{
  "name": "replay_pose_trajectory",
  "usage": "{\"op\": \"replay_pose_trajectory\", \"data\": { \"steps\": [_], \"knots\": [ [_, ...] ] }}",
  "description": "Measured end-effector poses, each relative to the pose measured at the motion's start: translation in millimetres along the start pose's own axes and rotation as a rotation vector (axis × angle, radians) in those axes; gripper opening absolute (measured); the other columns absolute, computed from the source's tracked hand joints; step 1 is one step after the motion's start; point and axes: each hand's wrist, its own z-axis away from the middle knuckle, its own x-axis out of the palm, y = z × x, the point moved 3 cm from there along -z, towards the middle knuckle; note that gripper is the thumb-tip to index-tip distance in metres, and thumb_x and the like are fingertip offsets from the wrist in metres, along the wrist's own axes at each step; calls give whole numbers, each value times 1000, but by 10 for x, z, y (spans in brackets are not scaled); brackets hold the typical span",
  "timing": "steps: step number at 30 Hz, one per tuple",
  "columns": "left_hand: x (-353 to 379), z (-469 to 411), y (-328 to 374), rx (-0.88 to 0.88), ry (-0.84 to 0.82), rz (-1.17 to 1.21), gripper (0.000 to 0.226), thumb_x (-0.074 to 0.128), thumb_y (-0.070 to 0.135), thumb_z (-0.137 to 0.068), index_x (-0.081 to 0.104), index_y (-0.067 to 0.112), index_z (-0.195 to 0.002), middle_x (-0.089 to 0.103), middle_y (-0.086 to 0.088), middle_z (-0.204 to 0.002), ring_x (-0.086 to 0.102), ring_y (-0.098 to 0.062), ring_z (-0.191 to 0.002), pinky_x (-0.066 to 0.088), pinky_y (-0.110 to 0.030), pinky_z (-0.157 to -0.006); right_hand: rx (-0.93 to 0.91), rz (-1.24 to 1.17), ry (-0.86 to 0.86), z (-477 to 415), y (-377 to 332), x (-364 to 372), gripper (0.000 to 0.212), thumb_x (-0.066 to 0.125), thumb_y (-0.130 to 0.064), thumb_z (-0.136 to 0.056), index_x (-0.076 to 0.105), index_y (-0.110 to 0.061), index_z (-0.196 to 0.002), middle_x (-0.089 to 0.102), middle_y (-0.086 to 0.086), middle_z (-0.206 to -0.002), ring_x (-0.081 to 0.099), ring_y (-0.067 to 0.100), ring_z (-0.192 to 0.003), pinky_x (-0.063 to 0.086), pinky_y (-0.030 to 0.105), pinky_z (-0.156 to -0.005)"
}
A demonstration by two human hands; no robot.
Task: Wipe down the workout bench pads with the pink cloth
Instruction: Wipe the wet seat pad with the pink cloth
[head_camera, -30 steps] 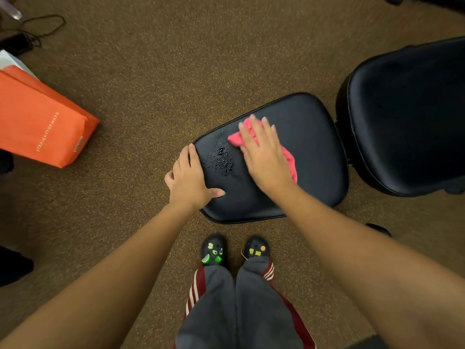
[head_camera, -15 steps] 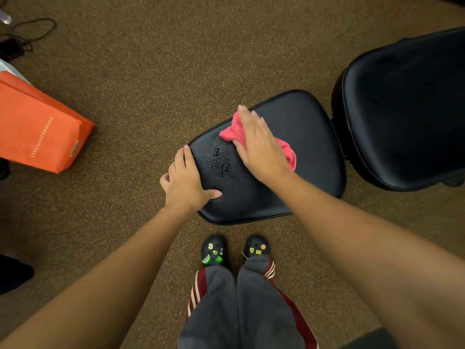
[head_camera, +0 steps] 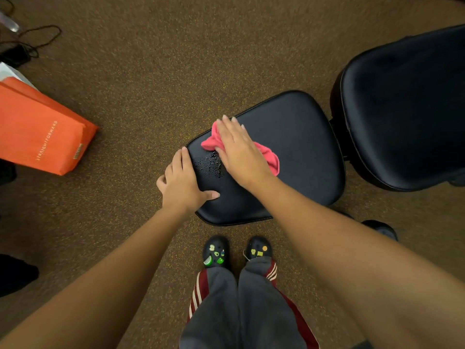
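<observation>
A small black seat pad (head_camera: pixel 297 137) lies below me, with a patch of wet droplets (head_camera: pixel 210 166) near its left side. My right hand (head_camera: pixel 239 152) presses flat, fingers straight, on the pink cloth (head_camera: pixel 268 157), which pokes out on both sides of the palm. My left hand (head_camera: pixel 181 182) rests on the pad's left edge, fingers over the rim and thumb lying on the top surface. A larger black back pad (head_camera: pixel 407 109) stands to the right, separated by a narrow gap.
An orange paper bag (head_camera: pixel 42 134) lies on the brown carpet at the left. Black cables (head_camera: pixel 30 44) trail at the top left. My two black clogs (head_camera: pixel 236 253) stand just in front of the seat pad. A dark bench foot (head_camera: pixel 381 229) sits at lower right.
My right hand has slid the pink cloth leftward across the seat pad, up to the wet patch. My left hand has stayed on the pad's left edge.
</observation>
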Motion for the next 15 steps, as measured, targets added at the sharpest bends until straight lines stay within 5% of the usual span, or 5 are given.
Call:
{"op": "replay_pose_trajectory", "data": {
  "steps": [5,11,15],
  "knots": [
    [15,-7,-32,-25,20,63,125,82,46,-60,0,15,-148,4,1,-156,13,-22,-142,15,-47,-109,75,-68,9,-129,-108,20,54,40,-19,-100,19,-2,-147,15,15,-156,8,28,-145,3,35,-118],
    [12,14,-43,-76,17,91,129,83,46,-57,-1,10,-148,4,-5,-156,14,-23,-142,16,-49,-109,-195,124,-103,100,-304,205,54,33,-19,-102,10,-5,-149,9,11,-158,5,25,-146,2,33,-118],
    [2,19,-39,-90,24,94,132,84,46,-56,-3,10,-148,3,-5,-156,13,-22,-142,15,-49,-109,-135,78,-91,-83,-244,123,53,38,-14,-100,17,-6,-148,15,10,-157,7,26,-146,5,34,-118]
  ]
}}
